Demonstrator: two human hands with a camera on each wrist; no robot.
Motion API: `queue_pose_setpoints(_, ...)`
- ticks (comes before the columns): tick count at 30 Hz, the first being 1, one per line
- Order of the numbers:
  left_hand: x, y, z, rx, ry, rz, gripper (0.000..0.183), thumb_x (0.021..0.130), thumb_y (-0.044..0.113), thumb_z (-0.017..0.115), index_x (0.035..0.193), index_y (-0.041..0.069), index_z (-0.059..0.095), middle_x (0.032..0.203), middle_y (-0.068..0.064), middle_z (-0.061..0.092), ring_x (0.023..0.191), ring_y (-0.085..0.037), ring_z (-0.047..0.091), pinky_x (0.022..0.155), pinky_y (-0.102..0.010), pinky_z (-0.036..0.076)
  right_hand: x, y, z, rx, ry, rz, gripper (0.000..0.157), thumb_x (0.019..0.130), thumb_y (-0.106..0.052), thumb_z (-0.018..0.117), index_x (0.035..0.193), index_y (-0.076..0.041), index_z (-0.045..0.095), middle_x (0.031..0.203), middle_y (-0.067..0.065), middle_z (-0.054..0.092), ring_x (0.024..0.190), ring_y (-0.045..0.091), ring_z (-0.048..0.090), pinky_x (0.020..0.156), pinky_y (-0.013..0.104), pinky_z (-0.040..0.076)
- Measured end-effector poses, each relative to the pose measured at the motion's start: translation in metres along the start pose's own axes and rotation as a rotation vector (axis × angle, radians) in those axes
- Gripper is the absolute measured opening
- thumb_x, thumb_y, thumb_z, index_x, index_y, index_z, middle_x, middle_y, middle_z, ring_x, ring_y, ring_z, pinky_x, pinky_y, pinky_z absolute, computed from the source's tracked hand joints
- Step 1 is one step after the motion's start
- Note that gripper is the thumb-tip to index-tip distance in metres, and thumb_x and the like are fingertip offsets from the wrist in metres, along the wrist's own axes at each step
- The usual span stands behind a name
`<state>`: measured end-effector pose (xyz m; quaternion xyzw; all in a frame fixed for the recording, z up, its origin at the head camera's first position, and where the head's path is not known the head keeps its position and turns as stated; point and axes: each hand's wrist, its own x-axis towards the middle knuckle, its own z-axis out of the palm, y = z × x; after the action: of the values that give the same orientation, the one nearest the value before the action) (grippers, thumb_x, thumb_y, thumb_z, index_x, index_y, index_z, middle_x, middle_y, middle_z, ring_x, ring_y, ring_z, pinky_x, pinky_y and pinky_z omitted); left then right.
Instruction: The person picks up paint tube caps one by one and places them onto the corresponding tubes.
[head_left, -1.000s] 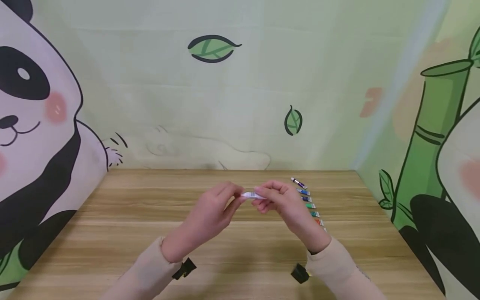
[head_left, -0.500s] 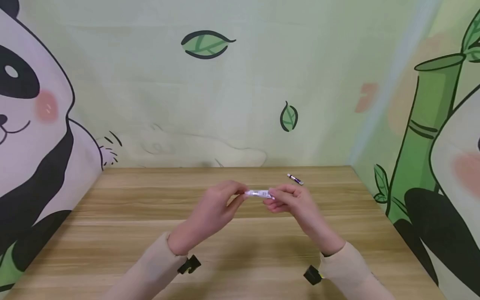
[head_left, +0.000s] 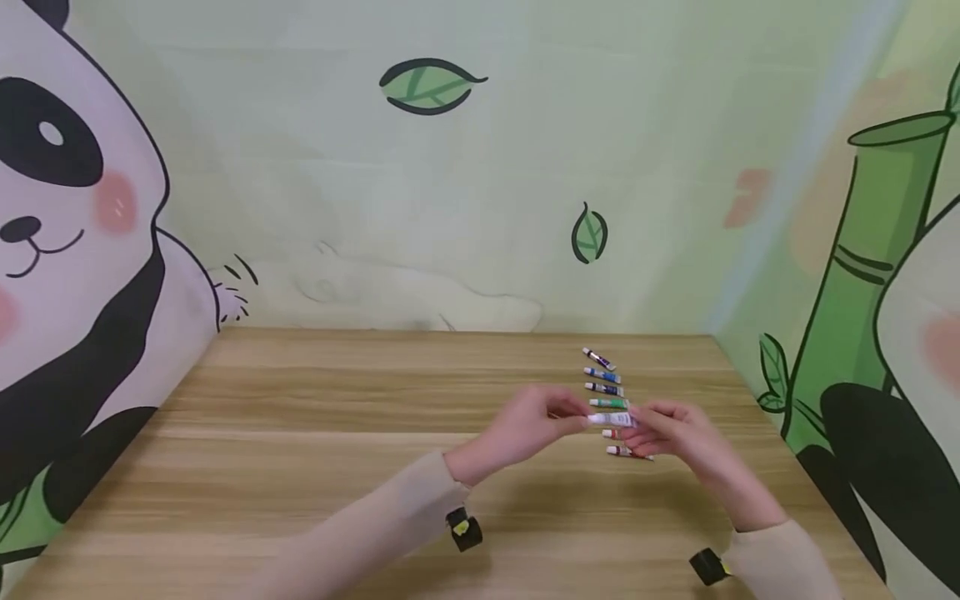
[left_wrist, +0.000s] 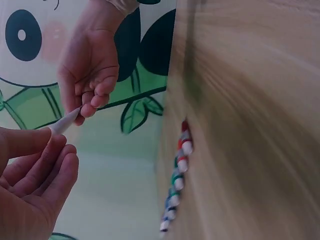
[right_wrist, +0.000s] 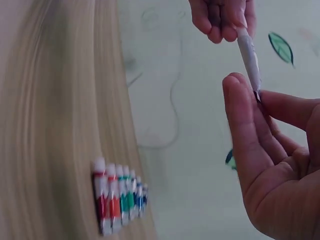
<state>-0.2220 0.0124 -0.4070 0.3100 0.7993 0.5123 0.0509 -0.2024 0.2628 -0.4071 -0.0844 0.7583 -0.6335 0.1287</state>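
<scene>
A small white paint tube (head_left: 611, 419) is held level between both hands, above a row of other paint tubes. My left hand (head_left: 528, 425) pinches its cap end between thumb and fingers. At the other end, the right hand (head_left: 686, 433) grips the flat, crimped tail with thumb and forefinger. The right wrist view shows the tube's pale side (right_wrist: 249, 55) stretching from one hand to the other. Below lie a green tube (head_left: 607, 403), an orange tube (head_left: 611, 434) and a red tube (head_left: 619, 451), the last two partly covered by the right hand.
Farther back in the row are a dark blue tube (head_left: 603, 389), a blue tube (head_left: 602, 375) and a slanted purple tube (head_left: 598, 359). The wooden table (head_left: 337, 383) meets a printed panda-and-bamboo backdrop (head_left: 480, 183) behind it.
Both hands have moved right and a little nearer with the white paint tube, from mid-table to over the row of tubes. Each keeps its end of the tube.
</scene>
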Motion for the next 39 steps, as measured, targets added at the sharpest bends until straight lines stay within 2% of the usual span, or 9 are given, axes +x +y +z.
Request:
queue_pose_setpoints(4, 0.010, -0.012, 0.024, -0.032, -0.035, -0.039, 0.007, 0.090, 0.011, 0.076, 0.096, 0.007, 0.074, 0.087, 0.003, 0.074, 0.075, -0.002, 0.065, 0.068, -0.020, 0.052, -0.004, 0.016, -0.015, -0.053, 0.023, 0.036, 0.030, 0.103, -0.014, 0.058, 0.111, 0.013, 0.066, 0.088, 0.009, 0.071, 0.078, 0.016, 0.070, 0.075, 0.031, 0.059)
queue_pose_setpoints(8, 0.013, -0.026, 0.050, -0.033, -0.110, -0.085, 0.007, 0.089, 0.009, 0.077, 0.093, 0.006, 0.073, 0.082, 0.006, 0.072, 0.070, 0.001, 0.062, 0.064, -0.018, 0.049, -0.008, 0.036, -0.028, -0.141, -0.001, 0.082, 0.031, 0.102, -0.014, 0.059, 0.112, 0.015, 0.065, 0.088, 0.007, 0.069, 0.079, 0.014, 0.066, 0.075, 0.031, 0.058)
queue_pose_setpoints(11, 0.016, -0.035, 0.062, -0.001, -0.133, -0.108, 0.005, 0.089, 0.006, 0.077, 0.091, 0.006, 0.073, 0.082, 0.005, 0.072, 0.070, 0.002, 0.060, 0.065, -0.017, 0.048, -0.010, 0.049, -0.034, -0.205, -0.025, 0.117, 0.034, 0.102, -0.014, 0.060, 0.113, 0.017, 0.064, 0.088, 0.008, 0.069, 0.079, 0.014, 0.065, 0.074, 0.030, 0.058)
queue_pose_setpoints(18, 0.024, -0.043, 0.070, 0.224, -0.167, -0.121, 0.007, 0.088, 0.003, 0.076, 0.086, 0.006, 0.071, 0.078, 0.003, 0.068, 0.065, -0.002, 0.055, 0.061, -0.015, 0.046, -0.007, 0.065, -0.035, -0.247, -0.037, 0.198, 0.029, 0.100, -0.012, 0.063, 0.108, 0.016, 0.066, 0.084, 0.006, 0.069, 0.076, 0.014, 0.065, 0.070, 0.028, 0.058)
queue_pose_setpoints(23, 0.028, -0.045, 0.075, 0.343, -0.197, -0.076, 0.007, 0.087, 0.005, 0.077, 0.083, 0.007, 0.071, 0.075, 0.005, 0.066, 0.063, -0.001, 0.052, 0.060, -0.013, 0.043, -0.006, 0.070, -0.033, -0.307, -0.016, 0.210, 0.025, 0.099, -0.011, 0.063, 0.103, 0.013, 0.068, 0.080, 0.004, 0.067, 0.073, 0.012, 0.064, 0.067, 0.027, 0.057)
queue_pose_setpoints(26, 0.029, -0.047, 0.079, 0.389, -0.199, -0.057, 0.010, 0.086, 0.007, 0.079, 0.081, 0.008, 0.071, 0.073, 0.006, 0.065, 0.062, -0.002, 0.051, 0.059, -0.013, 0.041, -0.007, 0.073, -0.031, -0.357, -0.002, 0.215, 0.022, 0.099, -0.011, 0.064, 0.101, 0.011, 0.069, 0.078, 0.002, 0.065, 0.072, 0.012, 0.063, 0.065, 0.026, 0.057)
queue_pose_setpoints(34, 0.030, -0.041, 0.090, 0.513, -0.225, -0.073, 0.007, 0.089, 0.010, 0.076, 0.083, 0.011, 0.073, 0.074, 0.007, 0.063, 0.064, -0.005, 0.051, 0.060, -0.015, 0.040, -0.007, 0.077, -0.030, -0.434, 0.036, 0.229, 0.022, 0.097, -0.012, 0.067, 0.099, 0.009, 0.069, 0.078, 0.003, 0.063, 0.072, 0.014, 0.061, 0.064, 0.027, 0.055)
queue_pose_setpoints(39, 0.032, -0.035, 0.095, 0.535, -0.233, -0.101, 0.007, 0.090, 0.010, 0.076, 0.084, 0.011, 0.073, 0.076, 0.007, 0.064, 0.062, -0.005, 0.051, 0.057, -0.015, 0.040, -0.007, 0.079, -0.029, -0.457, 0.084, 0.249, 0.018, 0.095, -0.010, 0.069, 0.098, 0.008, 0.069, 0.079, 0.004, 0.063, 0.071, 0.014, 0.060, 0.062, 0.027, 0.055)
